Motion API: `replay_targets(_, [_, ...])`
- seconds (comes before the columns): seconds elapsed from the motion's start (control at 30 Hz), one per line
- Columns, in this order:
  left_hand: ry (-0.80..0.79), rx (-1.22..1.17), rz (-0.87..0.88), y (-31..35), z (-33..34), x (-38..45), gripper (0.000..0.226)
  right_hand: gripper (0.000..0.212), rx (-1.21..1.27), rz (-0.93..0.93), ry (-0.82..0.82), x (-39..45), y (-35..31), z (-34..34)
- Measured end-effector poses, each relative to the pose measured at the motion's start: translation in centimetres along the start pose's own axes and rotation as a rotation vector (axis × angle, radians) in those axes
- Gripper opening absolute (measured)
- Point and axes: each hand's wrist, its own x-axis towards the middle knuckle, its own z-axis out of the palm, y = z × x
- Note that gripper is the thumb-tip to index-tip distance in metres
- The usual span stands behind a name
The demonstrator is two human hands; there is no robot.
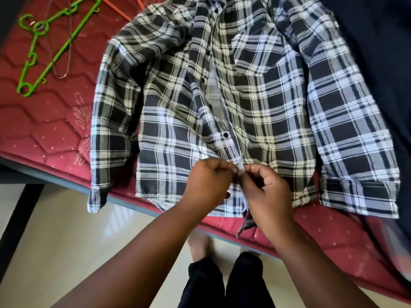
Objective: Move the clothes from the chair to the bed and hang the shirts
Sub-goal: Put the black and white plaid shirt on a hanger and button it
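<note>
So there's a black-and-white plaid shirt (pixel 244 103) spread flat, front up, on a red quilted mattress (pixel 44 130), stretching away from both hands. The left hand (pixel 209 183) and right hand (pixel 264 187) sit right together at the shirt's lower front edge, each pinching the button strip. Several black buttons above the hands are undone. Far off to the left of the left hand lies a green hanger (pixel 51 45). Dark fabric (pixel 378 63) sits beyond the right hand.
</note>
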Motion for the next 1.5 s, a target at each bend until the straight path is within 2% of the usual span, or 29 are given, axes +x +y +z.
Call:
replay_targets(0.07, [-0.051, -0.187, -0.106, -0.1, -0.2, 0.0, 0.013, 0.013, 0.083, 0.065, -0.041, 0.1, -0.2, -0.1])
replay_targets(0.17, [-0.062, -0.324, -0.172, 0.0, -0.5, -0.1, 0.011, 0.014, 0.136, 0.104, -0.062, 0.2, 0.1, -0.2])
replay_targets(0.3, [-0.076, -0.358, -0.186, 0.2, -0.3, -0.2, 0.008, 0.016, 0.174, 0.134, -0.034, 0.2, 0.7, 0.1])
replay_targets(0.43, [-0.113, -0.426, -0.2, 0.3, -0.2, 0.0, 0.005, 0.009, 0.198, 0.168, -0.014, 0.5, 1.3, 0.0])
replay_targets(0.63, [-0.114, -0.423, -0.188, 0.2, -0.1, 0.1, 0.006, 0.007, 0.292, 0.227, -0.054, 0.7, 2.0, 0.0])
replay_targets(0.8, [-0.12, -0.483, -0.243, -0.1, -0.1, 0.4, 0.012, 0.022, 0.344, 0.325, -0.046, 1.0, 2.3, -0.7])
replay_targets(0.93, [-0.185, -0.49, -0.302, -0.3, -0.2, 0.8, 0.006, 0.014, 0.501, 0.437, -0.122, 1.5, 1.9, -1.0])
replay_targets(1.03, [-0.167, -0.478, -0.295, -0.4, -0.2, 1.1, 0.007, 0.011, 0.516, 0.466, -0.162, 1.9, 1.9, -0.6])
replay_targets(1.17, [-0.124, -0.471, -0.294, -0.4, 0.0, 1.1, 0.006, 0.017, 0.412, 0.362, -0.12, 2.1, 2.3, 0.2])
replay_targets(1.2, [-0.122, -0.459, -0.287, -0.4, 0.1, 0.9, 0.004, 0.015, 0.344, 0.301, -0.094, 2.0, 2.6, 0.4])
replay_targets(1.3, [-0.06, -0.375, -0.217, -0.8, 0.5, 0.9, 0.021, 0.006, 0.058, 0.06, 0.02, 1.4, 3.2, 1.2])
replay_targets(1.43, [0.06, -0.322, -0.188, -1.0, 1.4, 1.2, 0.015, 0.013, -0.303, -0.166, 0.098, 1.1, 3.6, 2.1])
replay_targets(1.5, [0.083, -0.322, -0.204, -1.1, 1.7, 1.5, 0.017, 0.012, -0.383, -0.22, 0.125, 1.3, 3.7, 2.3])
